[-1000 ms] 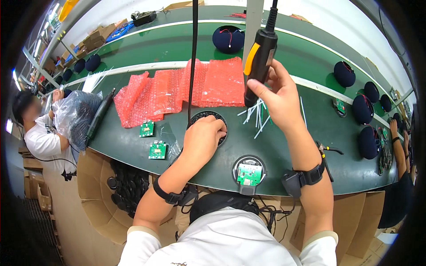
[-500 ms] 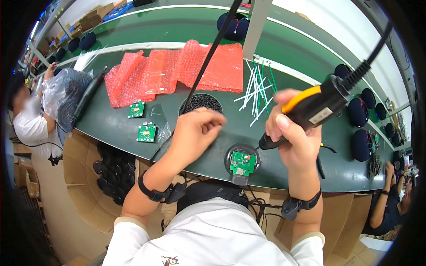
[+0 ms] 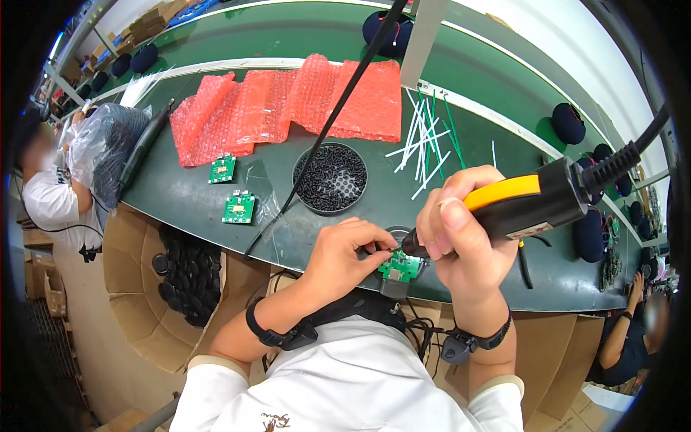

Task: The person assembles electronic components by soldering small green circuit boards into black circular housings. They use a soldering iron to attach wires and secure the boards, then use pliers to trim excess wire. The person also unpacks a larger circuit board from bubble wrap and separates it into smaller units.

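My right hand [image 3: 468, 245] is wrapped round a black and yellow electric screwdriver [image 3: 518, 205], its tip pointing down and left over a green circuit board [image 3: 399, 268]. This board sits on a round black part at the bench's near edge. My left hand [image 3: 344, 261] is closed in a pinch, thumb and forefinger meeting at the screwdriver's tip above the board. Whatever is between those fingers is too small to make out. Beyond my left hand stands a round bowl [image 3: 296, 180] of small black screws, with bare metal showing among them.
Two more green boards [image 3: 238, 207] lie left of the bowl, near red bubble wrap [image 3: 266, 108]. White and green strips [image 3: 425, 144] lie at the back right; pliers [image 3: 524, 266] rest right of my right hand. A black cord [image 3: 345, 93] crosses the view. Below left, a carton [image 3: 133, 288] holds black parts.
My left hand has moved from the screw bowl right and nearer to the board, uncovering the bowl. The screwdriver's tip has come slightly left and down to the left fingertips.
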`<state>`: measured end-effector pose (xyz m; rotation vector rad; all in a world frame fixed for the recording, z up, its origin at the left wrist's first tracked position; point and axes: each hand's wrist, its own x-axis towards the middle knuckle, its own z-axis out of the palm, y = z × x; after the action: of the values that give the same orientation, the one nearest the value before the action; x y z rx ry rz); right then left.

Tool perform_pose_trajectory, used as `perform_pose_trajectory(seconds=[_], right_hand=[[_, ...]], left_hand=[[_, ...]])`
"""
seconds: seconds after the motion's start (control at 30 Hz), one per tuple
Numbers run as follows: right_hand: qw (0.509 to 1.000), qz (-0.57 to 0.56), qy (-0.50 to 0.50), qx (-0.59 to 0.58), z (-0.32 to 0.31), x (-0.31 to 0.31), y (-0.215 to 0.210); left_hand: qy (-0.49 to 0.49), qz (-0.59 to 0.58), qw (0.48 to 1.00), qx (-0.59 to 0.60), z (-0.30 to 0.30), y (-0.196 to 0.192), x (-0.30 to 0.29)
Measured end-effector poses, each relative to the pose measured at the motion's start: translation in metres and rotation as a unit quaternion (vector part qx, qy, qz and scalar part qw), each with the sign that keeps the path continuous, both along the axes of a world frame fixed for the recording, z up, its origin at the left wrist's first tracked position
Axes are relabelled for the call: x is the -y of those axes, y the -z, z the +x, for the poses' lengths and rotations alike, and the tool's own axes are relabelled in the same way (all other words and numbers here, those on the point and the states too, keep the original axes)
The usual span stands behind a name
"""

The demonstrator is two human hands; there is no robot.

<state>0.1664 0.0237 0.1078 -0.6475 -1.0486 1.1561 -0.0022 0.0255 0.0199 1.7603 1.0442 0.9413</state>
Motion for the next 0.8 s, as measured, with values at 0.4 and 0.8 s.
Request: perform_pose_trajectory(seconds=[0.4,0.8], right_hand=[[1.0,0.001,0.005,0.012,0.001,0.001,0.003],[0.998,0.019,0.038,0.05,-0.004,-0.003,0.013]], left_hand=[[0.009,0.031,0.999,0.012,-0.001,0.003,-0.001],[-0.013,0.056,0.998,-0.007,0.002,0.006,0.001]])
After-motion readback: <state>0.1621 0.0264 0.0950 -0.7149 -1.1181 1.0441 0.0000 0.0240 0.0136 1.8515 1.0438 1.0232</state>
